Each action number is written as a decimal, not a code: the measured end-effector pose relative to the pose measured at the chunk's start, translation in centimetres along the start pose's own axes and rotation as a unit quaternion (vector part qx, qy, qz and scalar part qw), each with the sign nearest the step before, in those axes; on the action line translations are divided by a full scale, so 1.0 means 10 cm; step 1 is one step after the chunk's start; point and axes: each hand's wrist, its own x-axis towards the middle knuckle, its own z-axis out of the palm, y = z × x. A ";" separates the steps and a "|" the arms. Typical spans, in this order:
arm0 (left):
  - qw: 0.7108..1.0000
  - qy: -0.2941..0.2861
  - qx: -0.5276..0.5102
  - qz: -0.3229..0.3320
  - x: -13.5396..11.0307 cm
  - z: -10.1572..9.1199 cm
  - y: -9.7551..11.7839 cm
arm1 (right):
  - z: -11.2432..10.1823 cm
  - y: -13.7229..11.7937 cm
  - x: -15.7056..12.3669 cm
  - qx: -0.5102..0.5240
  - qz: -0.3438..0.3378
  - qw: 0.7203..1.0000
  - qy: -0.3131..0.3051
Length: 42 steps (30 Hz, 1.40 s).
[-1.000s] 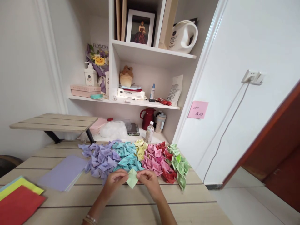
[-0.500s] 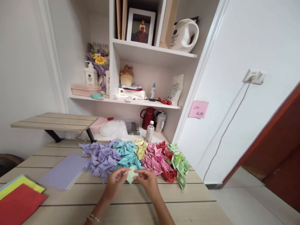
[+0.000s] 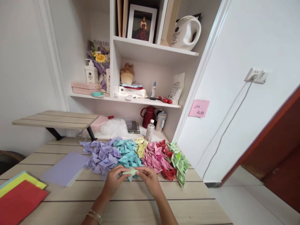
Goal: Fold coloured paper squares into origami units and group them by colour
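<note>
Between my two hands, above the front of the table, is a small pale green folded paper (image 3: 130,171). My left hand (image 3: 115,178) pinches its left end between thumb and fingers. At its right end, my right hand (image 3: 148,178) pinches it the same way. Just beyond my fingers lie heaps of folded paper boats: purple ones (image 3: 103,157), blue ones (image 3: 127,153), yellow ones (image 3: 141,147), pink ones (image 3: 156,156), red ones (image 3: 169,174) and green ones (image 3: 180,165). The finer folds of the held paper are too small to make out.
Purple paper sheets (image 3: 64,168) and a stack with red paper (image 3: 21,203) on top lie on the left of the table (image 3: 131,212). A small raised stand (image 3: 56,118) is behind them. A clear bottle (image 3: 150,130) stands past the boats, before the shelves (image 3: 150,100).
The pale green paper has gone from an upright, diamond-like look to a flatter, narrower shape between my fingers. Both hands keep their pinch. The whole view has shifted slightly.
</note>
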 end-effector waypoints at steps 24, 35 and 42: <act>0.967 -0.036 -0.175 -0.181 -0.04 0.09 -0.04 | 0.06 0.09 -0.09 -0.353 -0.209 0.911 0.031; 0.997 -0.052 -0.012 -0.063 -0.09 0.10 -0.01 | 0.10 0.17 -0.07 -0.317 -0.127 0.938 0.057; 0.998 -0.061 -0.004 -0.024 -0.12 0.10 0.00 | 0.11 0.09 -0.06 -0.304 -0.132 0.942 0.060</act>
